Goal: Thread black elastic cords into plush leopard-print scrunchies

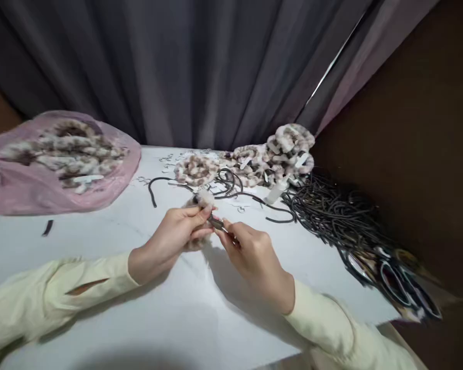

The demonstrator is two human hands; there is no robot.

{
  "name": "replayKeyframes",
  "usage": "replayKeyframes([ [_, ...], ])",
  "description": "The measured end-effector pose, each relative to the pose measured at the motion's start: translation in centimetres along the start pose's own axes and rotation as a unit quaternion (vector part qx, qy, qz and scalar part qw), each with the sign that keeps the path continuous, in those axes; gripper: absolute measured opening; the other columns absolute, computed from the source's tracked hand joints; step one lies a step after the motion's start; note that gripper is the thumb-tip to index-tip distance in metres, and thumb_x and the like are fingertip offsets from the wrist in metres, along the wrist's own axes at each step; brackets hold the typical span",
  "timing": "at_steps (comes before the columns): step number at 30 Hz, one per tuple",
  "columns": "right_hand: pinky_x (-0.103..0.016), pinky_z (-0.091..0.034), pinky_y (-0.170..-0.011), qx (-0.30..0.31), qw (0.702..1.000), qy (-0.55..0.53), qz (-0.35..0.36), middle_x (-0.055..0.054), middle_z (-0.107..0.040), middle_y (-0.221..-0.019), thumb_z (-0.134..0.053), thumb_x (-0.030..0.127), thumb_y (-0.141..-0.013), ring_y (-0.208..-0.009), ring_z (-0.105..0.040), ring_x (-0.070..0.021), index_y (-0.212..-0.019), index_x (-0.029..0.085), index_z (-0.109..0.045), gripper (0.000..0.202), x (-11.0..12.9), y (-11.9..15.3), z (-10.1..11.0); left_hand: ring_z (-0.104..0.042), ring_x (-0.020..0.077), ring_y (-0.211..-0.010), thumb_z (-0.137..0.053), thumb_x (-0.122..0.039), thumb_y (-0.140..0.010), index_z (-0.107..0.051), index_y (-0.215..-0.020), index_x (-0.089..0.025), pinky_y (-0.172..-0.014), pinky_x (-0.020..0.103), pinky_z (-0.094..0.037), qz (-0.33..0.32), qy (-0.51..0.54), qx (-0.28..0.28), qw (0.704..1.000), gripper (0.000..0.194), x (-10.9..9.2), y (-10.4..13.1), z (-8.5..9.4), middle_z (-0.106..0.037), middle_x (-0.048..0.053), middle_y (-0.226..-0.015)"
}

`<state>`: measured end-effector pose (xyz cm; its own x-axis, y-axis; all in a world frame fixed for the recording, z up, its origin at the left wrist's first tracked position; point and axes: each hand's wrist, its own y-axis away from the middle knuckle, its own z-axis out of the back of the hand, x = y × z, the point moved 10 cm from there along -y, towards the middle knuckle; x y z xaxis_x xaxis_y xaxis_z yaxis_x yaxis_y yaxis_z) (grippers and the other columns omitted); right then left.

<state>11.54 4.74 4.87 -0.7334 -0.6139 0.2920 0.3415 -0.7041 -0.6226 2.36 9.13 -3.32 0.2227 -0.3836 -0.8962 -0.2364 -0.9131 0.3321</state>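
My left hand (170,236) grips a fuzzy cream-and-brown scrunchie piece (203,199) just above the white table (100,241). Touching it from the right, my right hand (254,257) pinches a thin metal tool (219,224) whose tip meets the fuzzy piece. Both hands sit close together at the table's middle. Both sleeves are pale yellow. Part of the fuzzy piece is hidden under my left fingers.
A pink plastic bag (31,190) of fuzzy scrunchies lies at the left. Finished scrunchies (278,154) are piled at the back right, one (196,169) apart. Black elastic cords (332,216) heap along the right edge; loose cords (231,187) and small metal rings lie behind my hands.
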Motion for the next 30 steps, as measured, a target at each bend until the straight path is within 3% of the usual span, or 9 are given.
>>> replayKeyframes([
  [5,-0.020,-0.026,-0.043,0.000,0.999,-0.028,-0.029,0.004,-0.046,-0.049,-0.048,0.026,-0.088,-0.040,-0.034,-0.0066,-0.063,0.016,-0.050,0.027,-0.6,-0.5,0.2,-0.048,0.0086,-0.047,-0.069,-0.048,-0.066,-0.061,-0.068,-0.012,-0.046,0.019,-0.035,-0.026,-0.034,0.000,0.999,0.037,-0.5,-0.8,0.9,-0.050,-0.001,-0.048],
  [9,-0.019,-0.025,-0.042,0.016,0.997,-0.057,-0.058,0.006,-0.043,-0.045,-0.056,0.028,-0.084,-0.039,-0.031,-0.0049,-0.058,0.016,-0.050,0.029,-1.3,-0.6,1.0,-0.060,0.0117,-0.064,-0.071,-0.040,-0.067,-0.064,-0.073,-0.011,-0.056,0.019,-0.043,-0.046,-0.020,-0.029,0.998,0.030,-1.4,-1.0,1.3,-0.063,0.004,-0.067],
  [13,-0.019,-0.026,-0.043,0.020,0.995,-0.065,-0.073,0.005,-0.044,-0.046,-0.057,0.029,-0.083,-0.042,-0.030,-0.0050,-0.059,0.014,-0.054,0.028,-2.0,-0.7,1.7,-0.060,0.0116,-0.061,-0.070,-0.040,-0.069,-0.066,-0.074,-0.010,-0.052,0.019,-0.041,-0.018,-0.030,-0.031,0.999,0.031,-1.2,-1.0,1.2,-0.065,0.006,-0.068],
  [21,-0.019,-0.024,-0.043,0.067,0.987,-0.118,-0.092,0.006,-0.036,-0.044,-0.058,0.032,-0.083,-0.044,-0.025,-0.0053,-0.059,0.013,-0.059,0.031,-2.7,-0.7,0.5,-0.059,0.0098,-0.057,-0.069,-0.041,-0.070,-0.068,-0.075,-0.011,-0.055,0.019,-0.043,-0.014,-0.042,-0.017,0.999,0.031,-1.1,-0.8,1.1,-0.065,0.005,-0.066],
  [30,-0.018,-0.024,-0.042,0.051,0.989,-0.112,-0.080,0.005,-0.037,-0.044,-0.058,0.030,-0.082,-0.043,-0.026,-0.0046,-0.057,0.012,-0.057,0.031,-2.5,-0.7,0.8,-0.062,0.0122,-0.068,-0.068,-0.040,-0.072,-0.069,-0.080,-0.011,-0.066,0.022,-0.047,-0.018,-0.043,0.001,0.999,0.030,-1.2,-0.7,0.7,-0.068,0.008,-0.078],
])
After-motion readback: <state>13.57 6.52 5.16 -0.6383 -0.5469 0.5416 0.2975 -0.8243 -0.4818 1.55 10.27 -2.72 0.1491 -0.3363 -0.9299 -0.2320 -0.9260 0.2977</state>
